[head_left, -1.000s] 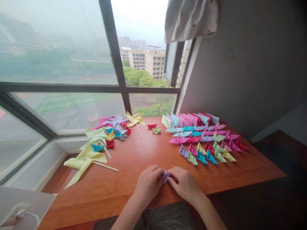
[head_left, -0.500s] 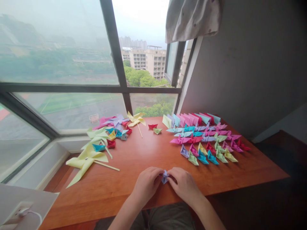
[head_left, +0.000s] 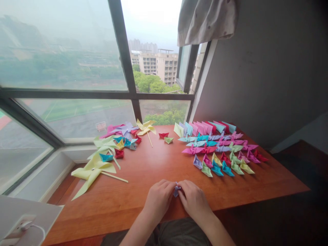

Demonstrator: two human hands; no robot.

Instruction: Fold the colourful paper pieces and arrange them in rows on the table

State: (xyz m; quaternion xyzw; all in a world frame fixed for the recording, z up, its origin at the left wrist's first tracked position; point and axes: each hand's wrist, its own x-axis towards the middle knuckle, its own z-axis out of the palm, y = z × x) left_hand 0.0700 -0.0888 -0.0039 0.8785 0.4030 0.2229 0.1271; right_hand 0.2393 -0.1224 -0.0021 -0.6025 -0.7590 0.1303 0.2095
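Observation:
A small piece of folded lavender paper is pinched between my two hands, close to the table's front edge. My left hand grips its left side with thumb and fingers. On the other side, my right hand has its fingertips pressed on the paper. Much of the paper is covered by my fingers, so its finished shape cannot be made out. Beyond my right hand, several folded paper boats in mixed colours sit in rows on the wooden table.
Behind the boats stand rows of paper cranes and upright folded papers. To the left lie paper pinwheels on sticks, with small boats among them. A red boat rests near the window. A plugged-in socket is at lower left.
My hands have drawn slightly closer together around the lavender paper, and less of it shows between my fingers. The things on the table stay where they were.

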